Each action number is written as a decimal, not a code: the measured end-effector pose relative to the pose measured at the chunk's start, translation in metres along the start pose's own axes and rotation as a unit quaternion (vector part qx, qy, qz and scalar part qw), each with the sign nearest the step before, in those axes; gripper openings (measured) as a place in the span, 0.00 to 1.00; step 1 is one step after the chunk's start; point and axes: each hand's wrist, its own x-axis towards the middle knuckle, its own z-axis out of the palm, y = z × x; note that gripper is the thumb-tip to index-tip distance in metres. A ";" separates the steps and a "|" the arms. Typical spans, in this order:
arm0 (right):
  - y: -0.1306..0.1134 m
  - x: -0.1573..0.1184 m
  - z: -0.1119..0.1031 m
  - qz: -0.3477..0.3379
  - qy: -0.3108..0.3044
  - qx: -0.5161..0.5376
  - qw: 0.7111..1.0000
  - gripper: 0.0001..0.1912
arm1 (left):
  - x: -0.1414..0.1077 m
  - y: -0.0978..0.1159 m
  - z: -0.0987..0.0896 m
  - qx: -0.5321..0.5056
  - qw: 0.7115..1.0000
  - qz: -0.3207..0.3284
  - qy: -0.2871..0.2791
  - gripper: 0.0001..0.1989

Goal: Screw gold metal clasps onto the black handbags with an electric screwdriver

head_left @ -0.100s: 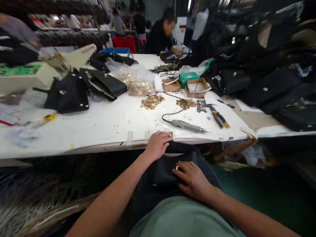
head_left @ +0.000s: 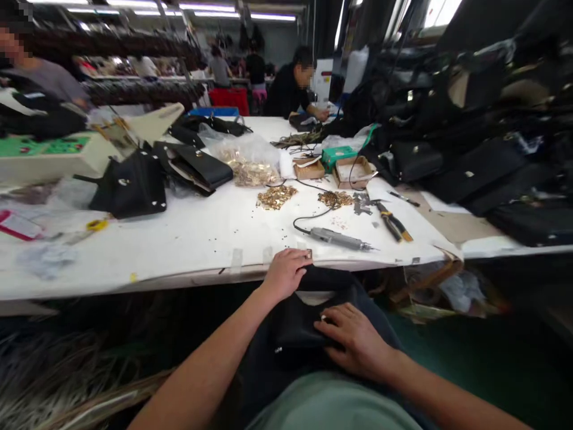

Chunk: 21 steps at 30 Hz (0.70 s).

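Long white worktop point(head_left: 188, 236) across the view; a heaped pile of black handbags point(head_left: 474, 173) at its right end. Loose gold-coloured metal fittings point(head_left: 276, 197) lie mid-worktop, near a corded electric rotary tool point(head_left: 335, 239) and yellow-handled pliers point(head_left: 391, 221).

Black leather handbag point(head_left: 298, 322) lies on the seated person's lap, just below the worktop edge. It looks light, fairly soft in the body, with a slightly firmer flap; not fragile, probably not slippery. Best taken by the upper edge or flap, away from the metal hardware.

Left hand point(head_left: 286, 275): fingers curled over the bag's upper edge, close to the worktop rim. Cannot tell whether they pinch it or only rest there. Small metal fitting point(head_left: 308, 254) at the fingertips; whether it is attached to the bag is unclear.

Right hand point(head_left: 356, 340): open, lying on the bag, fingers extended, tips beside a small bright stud point(head_left: 323, 318).
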 end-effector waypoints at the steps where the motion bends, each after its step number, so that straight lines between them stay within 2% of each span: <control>1: -0.005 0.001 -0.010 -0.004 0.002 0.014 1.000 0.25 | 0.001 0.002 -0.003 -0.003 1.000 0.001 0.001 0.20; 4: -0.024 0.009 -0.055 0.001 -0.003 0.077 0.997 0.22 | 0.003 0.008 -0.015 -0.027 1.000 -0.009 0.002 0.17; 7: -0.035 0.022 -0.119 0.032 -0.018 0.186 0.982 0.13 | 0.003 0.012 -0.035 -0.079 0.996 -0.035 -0.008 0.13; 8: -0.034 0.028 -0.142 0.059 -0.016 0.231 0.971 0.11 | 0.003 0.013 -0.042 -0.102 0.994 -0.043 -0.013 0.15; 9: -0.029 0.034 -0.164 0.095 -0.024 0.277 0.956 0.13 | 0.004 0.014 -0.049 -0.127 0.990 -0.050 -0.017 0.19; 11: -0.013 0.049 -0.205 0.173 0.002 0.332 0.927 0.19 | 0.010 0.015 -0.062 -0.178 0.982 -0.061 -0.014 0.29; 15: 0.032 0.089 -0.269 0.212 0.091 0.331 0.915 0.25 | 0.043 0.025 -0.088 -0.285 0.955 -0.082 0.031 0.43; 18: 0.061 0.125 -0.302 0.223 0.169 0.345 0.896 0.23 | 0.079 0.039 -0.105 -0.421 0.898 -0.092 0.089 0.42; 19: 0.068 0.136 -0.311 0.233 0.188 0.339 0.892 0.22 | 0.091 0.044 -0.110 -0.439 0.889 -0.086 0.102 0.40; 21: 0.078 0.155 -0.327 0.247 0.213 0.324 0.888 0.18 | 0.110 0.050 -0.118 -0.434 0.891 -0.072 0.114 0.37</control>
